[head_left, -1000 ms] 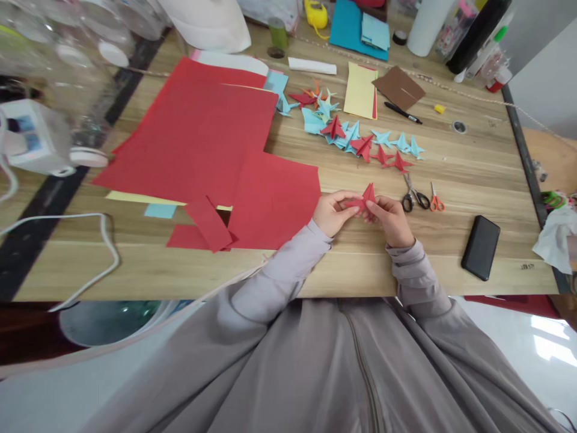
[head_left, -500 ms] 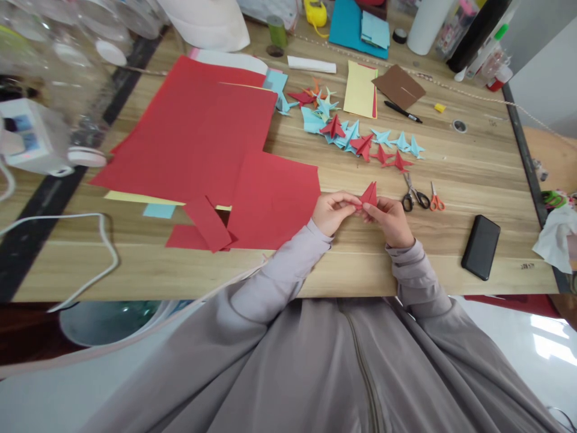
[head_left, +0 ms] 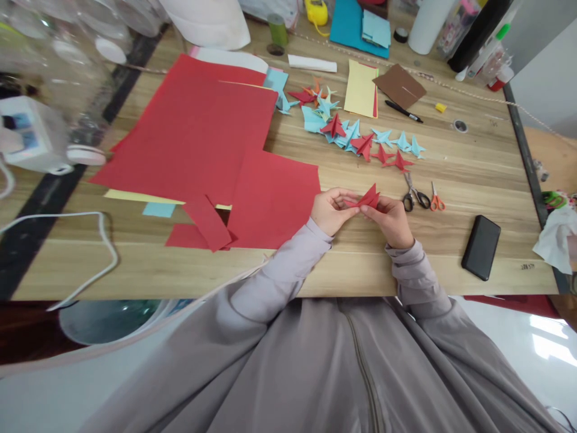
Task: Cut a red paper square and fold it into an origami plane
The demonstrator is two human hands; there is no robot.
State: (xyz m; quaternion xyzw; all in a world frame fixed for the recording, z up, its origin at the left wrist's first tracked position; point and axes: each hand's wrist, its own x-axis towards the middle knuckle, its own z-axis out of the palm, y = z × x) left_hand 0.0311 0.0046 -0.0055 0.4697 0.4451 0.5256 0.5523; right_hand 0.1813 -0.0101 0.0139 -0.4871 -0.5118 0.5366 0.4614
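A small piece of folded red paper [head_left: 370,197] is held between both hands, just above the table. My left hand [head_left: 331,210] pinches its left end, and a narrow flap sticks out between the fingers. Thumb and fingers of my right hand [head_left: 391,219] grip its lower right part. Beyond the hands lie folded paper cranes, among them a red one [head_left: 333,126] and a light blue one [head_left: 382,137]. Black-handled scissors [head_left: 415,195] and a smaller orange-handled pair [head_left: 436,199] rest right of my right hand.
Large red paper sheets [head_left: 202,132] and red strips [head_left: 210,225] cover the left. A black phone-like slab [head_left: 481,246] lies at right. Further back are yellow paper [head_left: 359,89], brown paper [head_left: 399,87], a black pen [head_left: 404,111] and a yellow tape measure [head_left: 316,13]. A white cable [head_left: 108,240] curls at left.
The folded red paper has turned from standing nearly upright to leaning, its points spread apart, with a flap now showing at the left. Both hands stay in nearly the same place.
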